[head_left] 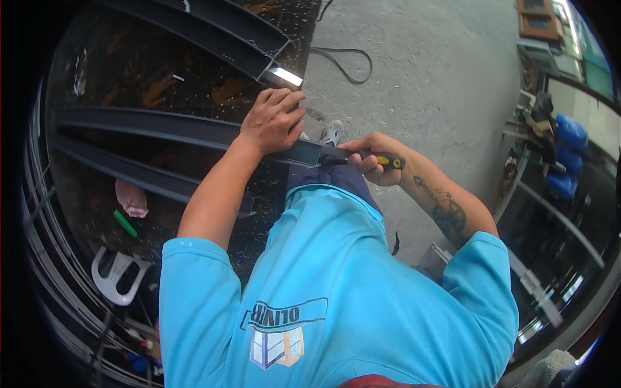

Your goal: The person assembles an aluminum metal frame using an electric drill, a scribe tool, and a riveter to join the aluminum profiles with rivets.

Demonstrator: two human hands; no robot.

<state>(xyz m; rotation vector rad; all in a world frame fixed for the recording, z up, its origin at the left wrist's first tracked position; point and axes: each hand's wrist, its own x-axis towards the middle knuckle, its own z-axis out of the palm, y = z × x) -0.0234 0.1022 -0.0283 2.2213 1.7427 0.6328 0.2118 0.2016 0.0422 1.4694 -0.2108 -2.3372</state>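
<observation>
My left hand (275, 121) is closed over a long dark grey metal profile (174, 127), close to its cut end. This profile lies across the dark work table, its end sticking out past the table edge in front of my body. In my right hand (376, 160) is a flat file with a black-and-yellow handle (390, 161). Its grey blade (333, 152) reaches left to the open end of the profile. A second dark profile (123, 165) lies alongside, partly under my left forearm.
More dark profiles (213, 32) lie at the far side, with a shiny metal piece (284, 76) at their end. On the table (194, 90) are a pink bundle (131, 198) and a green strip (125, 223). A black strap (352, 77) lies on the concrete floor (420, 71). A white chair (116, 284) stands lower left.
</observation>
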